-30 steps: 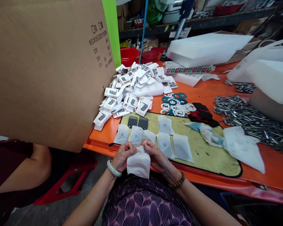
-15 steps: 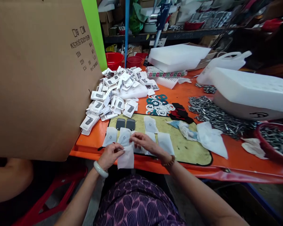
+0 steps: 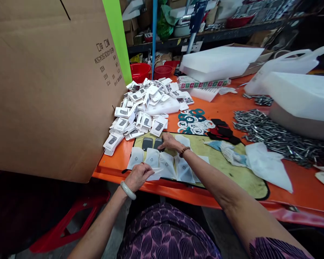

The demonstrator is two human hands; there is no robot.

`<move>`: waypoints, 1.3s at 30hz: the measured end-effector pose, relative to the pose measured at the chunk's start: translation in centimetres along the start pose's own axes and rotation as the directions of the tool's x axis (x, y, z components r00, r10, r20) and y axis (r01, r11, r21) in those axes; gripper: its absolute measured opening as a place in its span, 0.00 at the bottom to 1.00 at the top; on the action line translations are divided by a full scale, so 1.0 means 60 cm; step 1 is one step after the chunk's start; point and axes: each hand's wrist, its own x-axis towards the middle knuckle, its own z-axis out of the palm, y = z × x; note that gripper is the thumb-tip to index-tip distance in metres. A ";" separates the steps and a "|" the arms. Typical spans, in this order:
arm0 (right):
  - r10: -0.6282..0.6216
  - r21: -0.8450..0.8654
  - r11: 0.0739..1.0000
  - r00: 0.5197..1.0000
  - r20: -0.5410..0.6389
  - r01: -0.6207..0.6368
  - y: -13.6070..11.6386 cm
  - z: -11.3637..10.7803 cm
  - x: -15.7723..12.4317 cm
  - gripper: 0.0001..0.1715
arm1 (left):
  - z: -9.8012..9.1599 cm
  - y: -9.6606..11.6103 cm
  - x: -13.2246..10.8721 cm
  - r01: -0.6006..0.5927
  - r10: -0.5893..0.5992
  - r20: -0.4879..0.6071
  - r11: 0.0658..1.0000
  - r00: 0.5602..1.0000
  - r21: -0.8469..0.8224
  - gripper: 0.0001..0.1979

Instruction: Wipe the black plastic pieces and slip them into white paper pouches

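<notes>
My left hand pinches a small white translucent bag at the mat's front edge. Farther forward, my right hand has its thumb and fingers on the right side of a dark, flat, rounded-square device. A matching device lies just left of it. Between my hands, several white bags with a printed triangle symbol lie in a row, among them one bag at the left end and another bag near the middle. My right forearm partly covers the bags on the right.
A yellow mat lies on the orange table. Small white printed boxes are heaped behind it, beside a large carton at left. Rings, a crumpled cloth and a metal parts pile lie rightward.
My right hand has left the bag at my left hand and reached forward to the right-hand dark device. The left hand still holds its bag. The view has shifted.
</notes>
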 end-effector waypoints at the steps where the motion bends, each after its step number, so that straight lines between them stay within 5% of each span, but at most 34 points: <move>1: 0.016 0.021 1.000 1.000 0.011 -0.016 0.000 -0.003 0.001 0.29 | -0.001 -0.004 0.001 0.000 0.000 -0.011 1.000 1.000 -0.004 0.08; 5: 0.042 0.134 0.990 0.998 0.041 -0.047 0.003 -0.019 -0.012 0.23 | -0.001 -0.016 0.004 0.017 -0.016 0.021 0.997 1.000 -0.070 0.05; 8: 0.038 0.352 0.936 0.998 -0.041 -0.021 -0.001 -0.037 -0.036 0.19 | -0.001 -0.018 0.009 0.037 -0.034 0.031 0.995 0.999 -0.088 0.02; 15: -0.039 0.857 0.487 0.984 -0.173 0.170 -0.088 -0.081 -0.139 0.24 | -0.002 0.007 0.021 0.001 0.007 0.039 0.980 0.999 -0.198 0.03; 20: -0.030 0.921 0.360 0.988 -0.152 0.153 -0.120 -0.065 -0.202 0.24 | -0.004 0.039 0.017 -0.022 0.019 -0.018 0.981 1.000 -0.193 0.03; 25: -0.085 0.918 0.383 0.993 -0.076 0.103 -0.102 -0.065 -0.226 0.21 | 0.000 0.060 0.004 -0.055 0.039 -0.068 0.967 0.997 -0.251 0.06; 33: -0.269 0.722 0.673 0.963 0.036 0.161 -0.107 -0.102 -0.260 0.10 | 0.041 0.064 -0.006 0.090 -0.123 -0.044 0.887 0.991 -0.454 0.10; 39: -0.169 0.837 0.543 0.985 0.022 0.074 -0.101 -0.076 -0.290 0.15 | 0.054 0.072 -0.013 -0.003 -0.094 -0.176 0.875 0.980 -0.484 0.08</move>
